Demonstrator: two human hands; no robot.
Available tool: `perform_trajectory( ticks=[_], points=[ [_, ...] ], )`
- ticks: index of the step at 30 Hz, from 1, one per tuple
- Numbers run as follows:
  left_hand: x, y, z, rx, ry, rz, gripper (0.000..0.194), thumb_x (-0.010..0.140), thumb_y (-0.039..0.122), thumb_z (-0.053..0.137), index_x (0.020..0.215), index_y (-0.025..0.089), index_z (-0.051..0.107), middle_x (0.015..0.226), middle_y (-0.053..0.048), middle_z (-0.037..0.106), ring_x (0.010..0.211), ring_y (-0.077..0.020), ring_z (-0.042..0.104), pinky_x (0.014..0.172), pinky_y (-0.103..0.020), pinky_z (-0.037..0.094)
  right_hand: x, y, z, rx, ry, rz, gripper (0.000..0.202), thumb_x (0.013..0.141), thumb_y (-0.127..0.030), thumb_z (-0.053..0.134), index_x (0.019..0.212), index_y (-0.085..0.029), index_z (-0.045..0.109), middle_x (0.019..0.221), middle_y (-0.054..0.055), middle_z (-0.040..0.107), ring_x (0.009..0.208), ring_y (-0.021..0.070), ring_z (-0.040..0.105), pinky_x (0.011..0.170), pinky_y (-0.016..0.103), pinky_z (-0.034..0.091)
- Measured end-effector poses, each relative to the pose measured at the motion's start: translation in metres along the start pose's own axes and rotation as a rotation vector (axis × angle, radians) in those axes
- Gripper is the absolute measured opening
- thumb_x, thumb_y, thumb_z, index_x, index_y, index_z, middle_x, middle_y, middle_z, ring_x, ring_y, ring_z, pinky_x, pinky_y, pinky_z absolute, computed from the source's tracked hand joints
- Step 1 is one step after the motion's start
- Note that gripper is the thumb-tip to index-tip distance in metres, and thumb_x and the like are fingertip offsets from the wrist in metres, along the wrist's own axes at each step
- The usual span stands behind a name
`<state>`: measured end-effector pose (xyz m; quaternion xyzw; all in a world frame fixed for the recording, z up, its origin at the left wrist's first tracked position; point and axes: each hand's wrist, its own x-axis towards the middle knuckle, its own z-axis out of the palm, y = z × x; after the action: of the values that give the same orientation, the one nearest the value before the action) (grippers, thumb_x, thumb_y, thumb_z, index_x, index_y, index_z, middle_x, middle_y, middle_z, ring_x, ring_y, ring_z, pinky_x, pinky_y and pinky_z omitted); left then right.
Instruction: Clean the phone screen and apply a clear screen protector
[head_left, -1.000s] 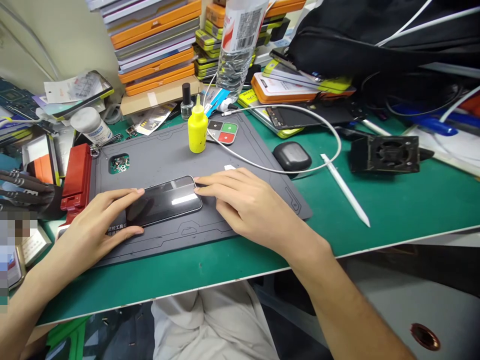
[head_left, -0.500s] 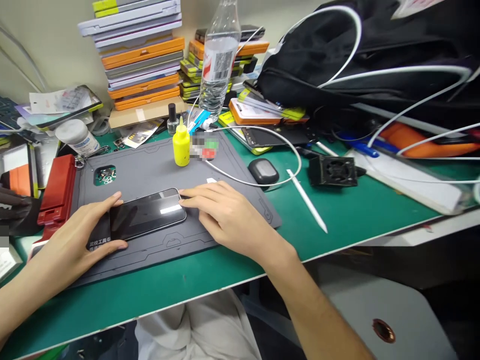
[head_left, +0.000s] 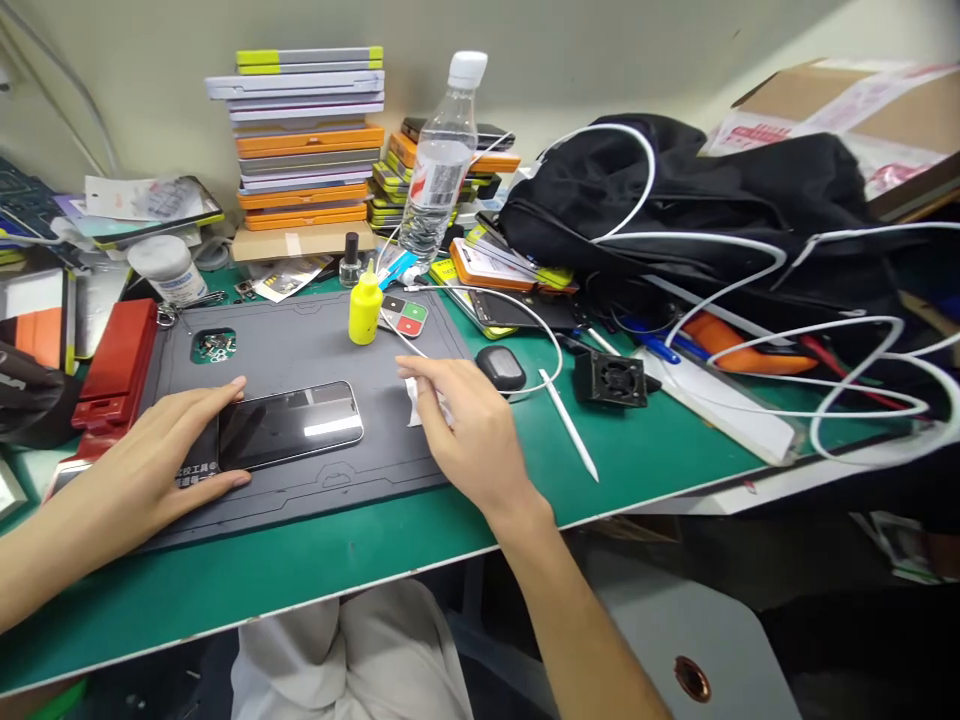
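A smartphone [head_left: 285, 428] with a dark, glossy screen lies face up on the grey work mat [head_left: 405, 465]. My left hand [head_left: 161, 445] spans the phone's left end, thumb along the near edge and fingers at the far edge. Off to the right, my right hand [head_left: 469, 425] hovers apart from the phone, its fingers stretched out. Beneath those fingers lies a small white piece of paper or tissue [head_left: 413, 405], partly hidden. Behind the phone stands a yellow squeeze bottle [head_left: 365, 312], near a card with coloured squares [head_left: 411, 317].
A red tool [head_left: 120, 350] lies left of the mat. To the right are a black case [head_left: 501, 369], a white stylus [head_left: 570, 428], a small black fan [head_left: 611, 378] and looping white cables. Stacked boxes [head_left: 311, 140], a water bottle [head_left: 441, 170] and a black bag [head_left: 712, 200] line the back.
My right hand has left the phone's right end and moved right. My left hand stays at the phone's left end. The view has shifted, showing more of the back right.
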<state>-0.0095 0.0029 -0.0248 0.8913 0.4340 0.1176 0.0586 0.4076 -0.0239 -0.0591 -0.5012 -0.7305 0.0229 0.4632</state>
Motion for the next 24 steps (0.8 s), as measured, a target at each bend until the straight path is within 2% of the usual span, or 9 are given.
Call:
perform_trajectory(
  ticks=[4, 8, 11, 14, 18, 21, 24],
  points=[
    [-0.001, 0.004, -0.001, 0.002, -0.002, -0.006, 0.103, 0.124, 0.099, 0.06, 0.204, 0.035, 0.045, 0.178, -0.018, 0.078, 0.16, -0.0466, 0.078, 0.135, -0.062, 0.067, -0.013, -0.001, -0.002, -0.179, 0.089, 0.051, 0.027, 0.133, -0.027, 0.062, 0.133, -0.026, 0.089, 0.115, 0.012, 0.094, 0.106, 0.0354, 0.086, 0.098, 0.053, 0.069],
    [0.003, 0.018, -0.008, -0.061, -0.028, -0.045, 0.108, 0.124, 0.101, 0.055, 0.204, 0.03, 0.048, 0.174, -0.02, 0.079, 0.158, -0.0453, 0.076, 0.135, -0.061, 0.066, -0.036, -0.004, -0.008, -0.326, 0.035, 0.054, 0.018, 0.13, -0.039, 0.075, 0.133, -0.027, 0.089, 0.12, 0.013, 0.091, 0.105, 0.0381, 0.083, 0.095, 0.054, 0.065],
    [0.005, 0.024, -0.009, -0.098, -0.04, -0.06, 0.108, 0.123, 0.101, 0.056, 0.204, 0.031, 0.048, 0.168, -0.019, 0.081, 0.153, -0.044, 0.077, 0.133, -0.059, 0.066, -0.046, -0.002, -0.013, -0.337, 0.021, 0.022, 0.014, 0.129, -0.033, 0.077, 0.126, -0.027, 0.089, 0.122, 0.012, 0.093, 0.106, 0.0357, 0.085, 0.097, 0.052, 0.064],
    [0.003, 0.023, -0.005, -0.122, 0.003, -0.056, 0.104, 0.124, 0.101, 0.057, 0.203, 0.035, 0.05, 0.159, -0.016, 0.084, 0.147, -0.0432, 0.078, 0.128, -0.057, 0.067, -0.042, -0.003, -0.012, -0.319, 0.049, -0.013, 0.02, 0.13, -0.027, 0.075, 0.115, -0.027, 0.089, 0.114, 0.008, 0.094, 0.1, 0.0311, 0.085, 0.096, 0.049, 0.062],
    [-0.001, 0.016, 0.003, -0.153, 0.027, -0.051, 0.102, 0.122, 0.1, 0.063, 0.205, 0.044, 0.045, 0.161, -0.012, 0.084, 0.145, -0.0433, 0.079, 0.124, -0.056, 0.068, -0.028, -0.023, 0.001, -0.17, 0.075, -0.044, 0.018, 0.13, -0.025, 0.077, 0.116, -0.025, 0.089, 0.11, 0.006, 0.096, 0.1, 0.028, 0.088, 0.097, 0.045, 0.064],
    [0.0, 0.015, 0.003, -0.142, 0.008, -0.076, 0.107, 0.119, 0.106, 0.061, 0.204, 0.041, 0.049, 0.164, -0.015, 0.084, 0.148, -0.0462, 0.078, 0.124, -0.059, 0.068, -0.022, -0.043, 0.016, -0.139, 0.042, -0.118, 0.02, 0.131, -0.021, 0.073, 0.12, -0.023, 0.089, 0.117, 0.009, 0.099, 0.107, 0.0272, 0.091, 0.099, 0.042, 0.066],
    [0.004, 0.02, -0.003, -0.127, -0.026, -0.081, 0.114, 0.116, 0.111, 0.058, 0.201, 0.035, 0.055, 0.171, -0.018, 0.082, 0.155, -0.0479, 0.076, 0.131, -0.061, 0.065, -0.024, -0.051, 0.024, -0.2, 0.012, -0.191, 0.023, 0.133, -0.021, 0.07, 0.123, -0.02, 0.091, 0.128, 0.013, 0.101, 0.117, 0.0297, 0.093, 0.102, 0.043, 0.067]
  ],
)
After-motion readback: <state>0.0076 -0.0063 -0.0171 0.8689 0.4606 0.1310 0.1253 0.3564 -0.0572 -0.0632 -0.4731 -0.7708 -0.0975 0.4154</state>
